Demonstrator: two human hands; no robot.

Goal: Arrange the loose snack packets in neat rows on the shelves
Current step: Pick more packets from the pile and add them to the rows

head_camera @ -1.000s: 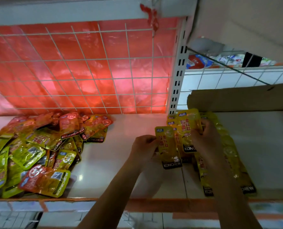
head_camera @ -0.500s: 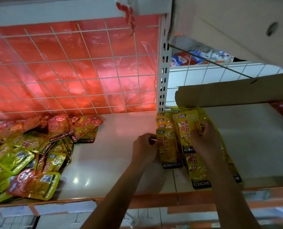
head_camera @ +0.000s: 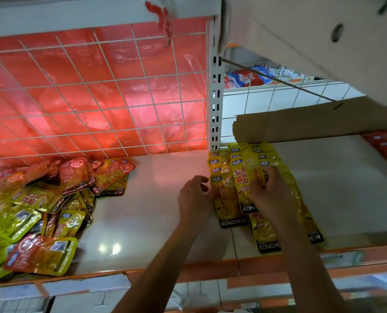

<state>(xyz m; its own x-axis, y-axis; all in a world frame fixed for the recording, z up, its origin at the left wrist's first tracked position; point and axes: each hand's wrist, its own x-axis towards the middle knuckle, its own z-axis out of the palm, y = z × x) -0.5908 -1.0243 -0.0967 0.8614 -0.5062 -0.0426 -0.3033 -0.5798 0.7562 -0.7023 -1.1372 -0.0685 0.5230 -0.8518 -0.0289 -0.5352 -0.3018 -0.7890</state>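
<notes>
Snack packets (head_camera: 244, 154), yellow, are being kept in overlapping rows on the white shelf (head_camera: 147, 222), beside its slotted upright (head_camera: 215, 109). The middle row's top packet (head_camera: 244, 186) is being pinched by the right hand (head_camera: 271, 195), fingers curled. The left row's front packet (head_camera: 227, 204) is being touched at its edge by the left hand (head_camera: 194, 197), fingers relaxed, grasping nothing. A loose pile (head_camera: 41, 211) is lying far left.

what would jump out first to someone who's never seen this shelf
The glowing red sheet fills the back left. Below it, a heap of loose red and yellow packets sprawls over the left end of the shelf. At centre right, the left hand sits at the edge of overlapping rows of yellow packets, and the right hand pinches one of them.
</notes>
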